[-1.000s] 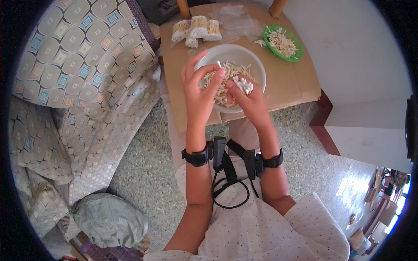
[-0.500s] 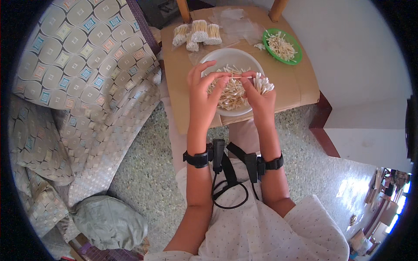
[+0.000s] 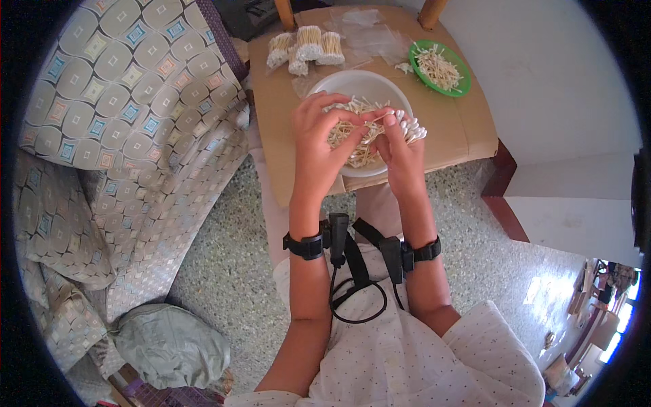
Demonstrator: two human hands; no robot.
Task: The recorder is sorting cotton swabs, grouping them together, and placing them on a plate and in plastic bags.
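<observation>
1. Fingers (image 3: 400,139) of the right hand (image 3: 401,157) are closed around a bundle of cotton swabs (image 3: 409,127), white tips fanning out to the right, held just above the right side of the white bowl (image 3: 359,85).
2. Fingertips of the left hand (image 3: 317,146) pinch a single swab (image 3: 374,119) and bring it toward the bundle; the thin stick could slide out of so light a pinch and drop back into the bowl.
3. Loose swabs (image 3: 352,136) lie tangled in the bowl under both hands, so a pick could drag up several at once.
4. A slackened right grip could let the uneven bundle splay or spill over the rim onto the brown tabletop (image 3: 468,129).
5. Farther off, tied bundles (image 3: 305,46) and clear plastic bags (image 3: 369,37) sit at the far edge, with a green plate (image 3: 463,85) of swabs at far right; a wide elbow move could knock them.
6. A patterned sofa (image 3: 122,122) stands at left, clear of the work.
</observation>
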